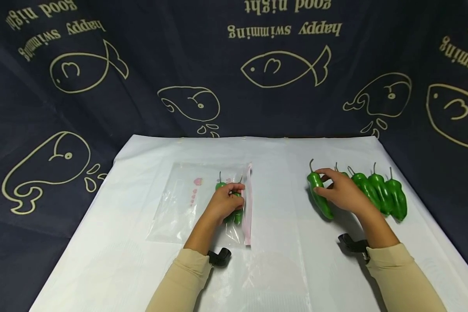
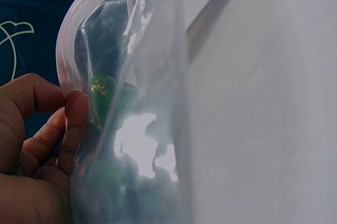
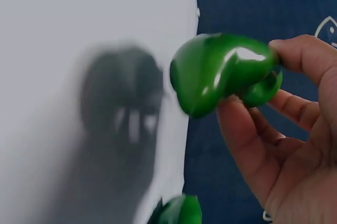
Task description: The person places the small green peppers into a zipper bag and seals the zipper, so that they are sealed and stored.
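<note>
In the head view my right hand point(image 1: 342, 190) pinches a long green pepper point(image 1: 319, 200) between thumb and fingers, its stem pointing away from me. The right wrist view shows that pepper point(image 3: 221, 71) from its end, glossy and bent, with its shadow on the white surface. My left hand point(image 1: 224, 203) grips the pink zip edge of a clear zip bag point(image 1: 175, 208) lying on the left. Inside the bag, partly behind the left hand, are green peppers point(image 1: 238, 215). In the left wrist view the bag's mouth point(image 2: 68, 40) bulges apart beside my fingers.
Several more green peppers point(image 1: 396, 200) lie side by side at the right of the white-covered table point(image 1: 277, 173), partly behind my right hand. A dark blue curtain point(image 1: 226, 65) with fish and whale drawings hangs around the table's far side.
</note>
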{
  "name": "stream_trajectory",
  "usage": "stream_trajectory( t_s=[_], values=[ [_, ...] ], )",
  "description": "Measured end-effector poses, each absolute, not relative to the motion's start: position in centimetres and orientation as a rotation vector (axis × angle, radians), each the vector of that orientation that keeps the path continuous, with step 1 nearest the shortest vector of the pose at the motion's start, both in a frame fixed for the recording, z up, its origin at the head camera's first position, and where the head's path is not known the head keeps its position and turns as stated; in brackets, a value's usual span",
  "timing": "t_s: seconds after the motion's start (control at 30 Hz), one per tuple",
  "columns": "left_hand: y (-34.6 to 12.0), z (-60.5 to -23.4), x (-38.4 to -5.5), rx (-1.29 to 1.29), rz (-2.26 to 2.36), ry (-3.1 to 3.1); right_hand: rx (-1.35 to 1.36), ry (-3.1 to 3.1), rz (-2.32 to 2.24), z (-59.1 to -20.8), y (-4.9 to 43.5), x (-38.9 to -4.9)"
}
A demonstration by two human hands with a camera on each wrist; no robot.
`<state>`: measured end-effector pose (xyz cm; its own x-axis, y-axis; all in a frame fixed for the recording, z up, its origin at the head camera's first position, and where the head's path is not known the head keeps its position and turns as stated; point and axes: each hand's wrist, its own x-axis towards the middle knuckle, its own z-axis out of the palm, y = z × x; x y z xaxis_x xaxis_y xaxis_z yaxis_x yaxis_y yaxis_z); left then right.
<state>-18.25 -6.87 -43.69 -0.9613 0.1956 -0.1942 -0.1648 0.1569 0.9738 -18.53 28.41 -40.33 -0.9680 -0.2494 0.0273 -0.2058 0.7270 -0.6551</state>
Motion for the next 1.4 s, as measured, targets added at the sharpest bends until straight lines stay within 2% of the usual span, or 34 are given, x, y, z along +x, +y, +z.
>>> stream_trajectory(
  t_s=[0.6,1.4],
  values=[
    [-6.9,-44.0,-18.6,0.032,1.900,2.165,-0.424,2.787,-1.263,-40.6,25.0,-18.6],
    [-7.0,-44.3,-18.1,0.028,1.907,2.166,-0.358,2.518,-1.614,-41.4,21.6,-18.2]
  ],
)
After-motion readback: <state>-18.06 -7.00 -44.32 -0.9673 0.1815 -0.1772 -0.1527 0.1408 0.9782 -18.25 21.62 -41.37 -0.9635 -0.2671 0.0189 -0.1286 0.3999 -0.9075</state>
